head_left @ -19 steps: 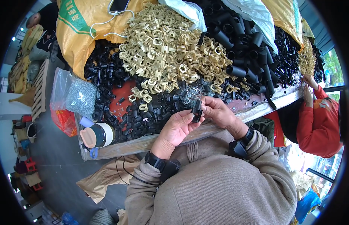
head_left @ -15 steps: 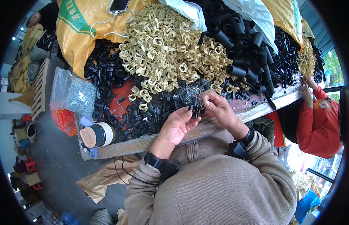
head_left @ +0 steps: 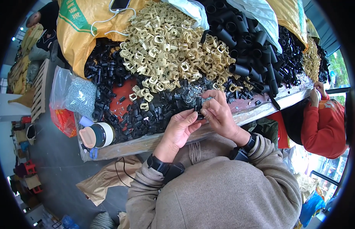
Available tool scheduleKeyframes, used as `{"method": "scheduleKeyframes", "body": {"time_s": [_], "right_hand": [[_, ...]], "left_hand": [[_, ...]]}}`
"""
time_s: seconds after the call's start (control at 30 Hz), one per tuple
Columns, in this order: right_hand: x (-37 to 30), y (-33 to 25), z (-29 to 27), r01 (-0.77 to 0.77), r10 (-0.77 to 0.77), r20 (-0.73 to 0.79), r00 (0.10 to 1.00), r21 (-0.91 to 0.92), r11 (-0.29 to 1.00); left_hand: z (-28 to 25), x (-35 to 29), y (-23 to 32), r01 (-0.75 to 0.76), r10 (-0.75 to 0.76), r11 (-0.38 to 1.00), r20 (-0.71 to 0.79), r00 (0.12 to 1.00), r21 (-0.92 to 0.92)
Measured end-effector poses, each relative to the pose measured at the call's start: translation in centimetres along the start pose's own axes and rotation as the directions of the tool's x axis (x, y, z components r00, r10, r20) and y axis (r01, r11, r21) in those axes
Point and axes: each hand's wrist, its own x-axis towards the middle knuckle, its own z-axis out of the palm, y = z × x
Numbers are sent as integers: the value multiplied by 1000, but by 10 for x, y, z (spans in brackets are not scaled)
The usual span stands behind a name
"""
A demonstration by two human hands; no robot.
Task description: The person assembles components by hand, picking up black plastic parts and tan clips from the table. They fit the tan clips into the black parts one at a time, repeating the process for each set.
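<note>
A small black plastic part is pinched in the fingers of my left hand, palm turned up, over the table's near edge. My right hand is closed at the same part from the right, its thumb and fingertips against it. Whether a smaller piece sits between the right fingertips is hidden. Just beyond my hands lie loose small black pieces and some clear bits. Farther back rises a heap of beige plastic clips.
Black tubes are piled at the back right, black fittings at the left. A bag of screws and a cup with a pink lid stand by the left corner. A person in red works at the right along the wooden edge.
My right hand has turned and dropped slightly, its thumb coming closer to the black part. The left hand stays nearly in place. At the right, the other person's hands have shifted a little.
</note>
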Motion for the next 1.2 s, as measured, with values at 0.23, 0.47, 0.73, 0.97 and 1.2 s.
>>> {"method": "scheduleKeyframes", "body": {"time_s": [0.23,0.47,0.73,0.97,1.2], "right_hand": [[-3,-1,-1,73,-74,-2,997,-140,987],[-2,6,-8,221,-208,106,972,-126,967],[-9,10,-10,-124,110,63,992,297,947],[-23,69,-69,-284,208,-234,950,-364,887],[-30,94,-75,-347,325,-217,920,-68,935]], "left_hand": [[5,0,-2,-21,23,999,-38,999,43],[1,1,-6,-6,6,992,-1,1000,129],[5,-1,1,32,-41,983,48,998,180],[5,2,2,11,-17,981,30,999,193],[8,7,-2,-5,-2,986,43,999,164]]}}
